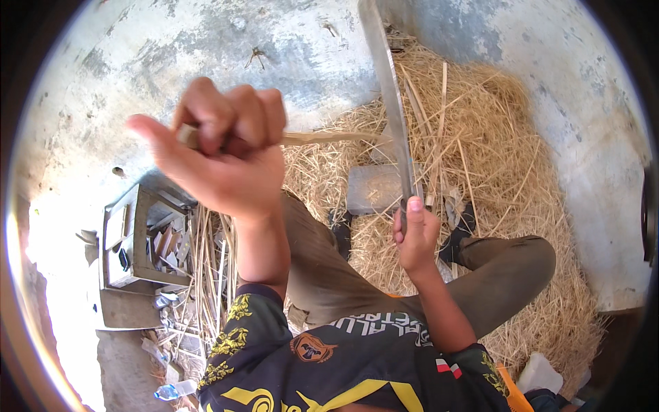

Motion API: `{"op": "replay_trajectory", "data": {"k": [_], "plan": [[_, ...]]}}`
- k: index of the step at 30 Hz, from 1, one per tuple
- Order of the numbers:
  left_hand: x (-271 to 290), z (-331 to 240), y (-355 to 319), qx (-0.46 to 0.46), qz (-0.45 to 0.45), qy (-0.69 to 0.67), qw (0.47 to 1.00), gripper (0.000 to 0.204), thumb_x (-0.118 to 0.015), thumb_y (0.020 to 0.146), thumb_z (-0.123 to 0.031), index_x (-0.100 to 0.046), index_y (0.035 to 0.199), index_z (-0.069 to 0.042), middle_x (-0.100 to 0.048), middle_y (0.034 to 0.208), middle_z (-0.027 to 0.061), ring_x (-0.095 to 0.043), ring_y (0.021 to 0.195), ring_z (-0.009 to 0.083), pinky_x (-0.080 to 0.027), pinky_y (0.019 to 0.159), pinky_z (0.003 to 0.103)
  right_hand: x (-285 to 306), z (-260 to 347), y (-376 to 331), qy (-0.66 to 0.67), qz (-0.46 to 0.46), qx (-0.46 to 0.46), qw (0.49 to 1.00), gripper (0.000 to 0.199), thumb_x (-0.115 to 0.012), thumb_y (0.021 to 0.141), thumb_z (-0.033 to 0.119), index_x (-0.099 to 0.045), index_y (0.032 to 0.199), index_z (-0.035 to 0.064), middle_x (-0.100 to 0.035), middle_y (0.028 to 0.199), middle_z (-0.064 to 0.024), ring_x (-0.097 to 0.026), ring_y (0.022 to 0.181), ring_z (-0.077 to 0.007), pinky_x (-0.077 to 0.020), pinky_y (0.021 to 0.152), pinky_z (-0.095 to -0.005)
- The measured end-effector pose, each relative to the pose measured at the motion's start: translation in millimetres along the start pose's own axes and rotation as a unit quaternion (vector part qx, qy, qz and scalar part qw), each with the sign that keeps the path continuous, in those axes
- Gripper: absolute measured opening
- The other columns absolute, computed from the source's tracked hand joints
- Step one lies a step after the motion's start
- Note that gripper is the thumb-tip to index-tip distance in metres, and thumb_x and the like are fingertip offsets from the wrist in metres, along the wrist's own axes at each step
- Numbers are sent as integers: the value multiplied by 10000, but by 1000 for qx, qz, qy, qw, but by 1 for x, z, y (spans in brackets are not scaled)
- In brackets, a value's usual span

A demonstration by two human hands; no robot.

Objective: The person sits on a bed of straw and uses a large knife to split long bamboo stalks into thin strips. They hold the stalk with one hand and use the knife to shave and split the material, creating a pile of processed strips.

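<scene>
My left hand (220, 154) is raised and closed around a thin pale bamboo strip (329, 138) that runs right toward a long blade. My right hand (414, 233) grips the handle of that long knife (391, 96), its thumb laid along the back, the blade pointing up and away. The strip's far end meets the blade's edge. Below the blade a grey stone block (374, 189) lies in the straw between my feet.
Dry straw (494, 158) covers the ground to the right, against a stained concrete wall (137, 62). A hollow concrete block (134, 240) holding wood scraps sits at the left, with loose strips beside it. My knees in olive trousers flank the stone.
</scene>
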State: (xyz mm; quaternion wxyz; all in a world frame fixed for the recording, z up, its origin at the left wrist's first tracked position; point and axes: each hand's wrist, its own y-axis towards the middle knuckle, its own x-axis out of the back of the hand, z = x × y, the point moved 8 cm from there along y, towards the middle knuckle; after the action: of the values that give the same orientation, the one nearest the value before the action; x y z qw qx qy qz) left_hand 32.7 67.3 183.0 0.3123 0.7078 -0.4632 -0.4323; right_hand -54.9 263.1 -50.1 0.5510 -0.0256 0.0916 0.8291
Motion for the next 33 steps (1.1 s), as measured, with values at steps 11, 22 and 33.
{"op": "replay_trajectory", "data": {"k": [11, 22, 33], "plan": [[-40, 3, 78, 109, 27, -104, 988, 394, -422, 1017, -379, -367, 670, -200, -255, 521, -73, -202, 417, 81, -167, 364, 270, 37, -14, -4, 110, -59, -130, 984, 691, -423, 1007, 647, -481, 626, 74, -421, 497, 3, -399, 402, -91, -318, 386, -244], [-77, 7, 97, 31, -42, 82, 995, 342, -405, 927, -275, -280, 614, -214, -225, 519, -72, -147, 458, 80, -137, 406, 277, 10, 44, -8, 123, 17, -10, 992, 705, -351, 1027, 638, -487, 647, 59, -436, 515, -7, -414, 443, -90, -306, 417, -243], [-9, 87, 27, 61, -21, 85, 994, 193, -356, 906, -177, -468, 792, -67, -358, 576, 26, -308, 514, 142, -292, 499, 335, 19, 16, -4, 101, -27, -111, 988, 705, -347, 1026, 647, -450, 612, 85, -401, 477, 5, -389, 388, -93, -294, 376, -248]]}}
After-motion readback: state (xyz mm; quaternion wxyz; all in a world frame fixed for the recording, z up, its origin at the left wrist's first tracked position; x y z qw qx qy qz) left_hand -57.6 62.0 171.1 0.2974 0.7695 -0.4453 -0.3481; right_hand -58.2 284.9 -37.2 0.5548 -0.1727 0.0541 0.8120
